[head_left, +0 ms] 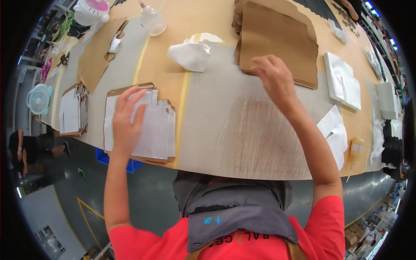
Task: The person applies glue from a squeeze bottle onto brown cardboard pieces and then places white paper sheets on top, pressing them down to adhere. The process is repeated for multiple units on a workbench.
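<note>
My left hand [126, 123] is over a stack of white sheets with brown edges [151, 138], at the table's near left edge. Its fingers are spread apart, with nothing between them. At the near edge of a stack of brown cardboard pieces [279, 41], my right hand [275, 78] has its fingers bent and drawn together. Whether they pinch a piece of the cardboard is hidden. Between the hands, a grey board [208, 125] with brown streaks covers the table.
Crumpled white paper [190, 56] and a clear bottle [152, 22] stand farther back. More white-faced pieces [71, 110] lie at left. White pieces [342, 80] and a bottle of yellowish liquid [356, 149] are at right. A blue crate [134, 165] sits below the table edge.
</note>
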### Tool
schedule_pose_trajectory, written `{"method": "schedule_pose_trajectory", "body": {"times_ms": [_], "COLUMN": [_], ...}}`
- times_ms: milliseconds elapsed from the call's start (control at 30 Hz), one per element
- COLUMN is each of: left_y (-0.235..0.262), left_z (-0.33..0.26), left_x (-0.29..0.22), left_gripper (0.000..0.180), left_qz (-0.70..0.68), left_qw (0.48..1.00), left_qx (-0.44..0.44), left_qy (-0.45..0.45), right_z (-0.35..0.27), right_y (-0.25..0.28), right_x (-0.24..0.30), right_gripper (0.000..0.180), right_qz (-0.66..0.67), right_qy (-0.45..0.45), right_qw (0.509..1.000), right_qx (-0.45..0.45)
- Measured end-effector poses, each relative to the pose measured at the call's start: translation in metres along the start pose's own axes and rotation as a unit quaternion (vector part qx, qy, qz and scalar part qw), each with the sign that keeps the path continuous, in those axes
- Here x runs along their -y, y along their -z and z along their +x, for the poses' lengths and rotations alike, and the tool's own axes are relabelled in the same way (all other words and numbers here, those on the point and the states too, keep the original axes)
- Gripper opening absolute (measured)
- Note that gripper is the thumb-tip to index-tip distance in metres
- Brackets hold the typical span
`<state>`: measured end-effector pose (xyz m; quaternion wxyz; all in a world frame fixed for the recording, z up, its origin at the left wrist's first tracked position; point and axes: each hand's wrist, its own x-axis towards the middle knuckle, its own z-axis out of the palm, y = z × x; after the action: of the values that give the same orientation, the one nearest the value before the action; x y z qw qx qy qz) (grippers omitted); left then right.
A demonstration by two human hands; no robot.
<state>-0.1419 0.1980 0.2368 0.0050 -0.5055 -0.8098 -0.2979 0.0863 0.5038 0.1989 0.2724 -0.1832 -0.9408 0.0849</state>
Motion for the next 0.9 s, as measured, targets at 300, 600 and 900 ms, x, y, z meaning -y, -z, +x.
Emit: {"method": "schedule_pose_trajectory", "body": {"times_ms": [300, 600, 900], "left_y": [-0.095, -0.134, -0.138], "left_z": [0.093, 0.177, 0.172], "left_x": [-0.076, -0.137, -0.19], "left_gripper": [0.021, 0.03, 0.03], "left_qz": [-0.101, -0.521, -0.266], "left_qw": [0.982, 0.79, 0.948], "left_qx": [0.039, 0.113, 0.026], "left_qy": [-0.153, 0.303, -0.175], "right_z": [0.029, 0.008, -0.026], "right_y": [-0.008, 0.006, 0.073], "right_x": [-0.03, -0.055, -0.079], "right_gripper": [0.007, 0.009, 0.047], "right_qz": [-0.135, 0.155, 0.085], "right_qy": [0.03, -0.069, -0.164], "right_qw": [0.981, 0.983, 0.958], "right_qx": [0.136, -0.077, -0.217]}}
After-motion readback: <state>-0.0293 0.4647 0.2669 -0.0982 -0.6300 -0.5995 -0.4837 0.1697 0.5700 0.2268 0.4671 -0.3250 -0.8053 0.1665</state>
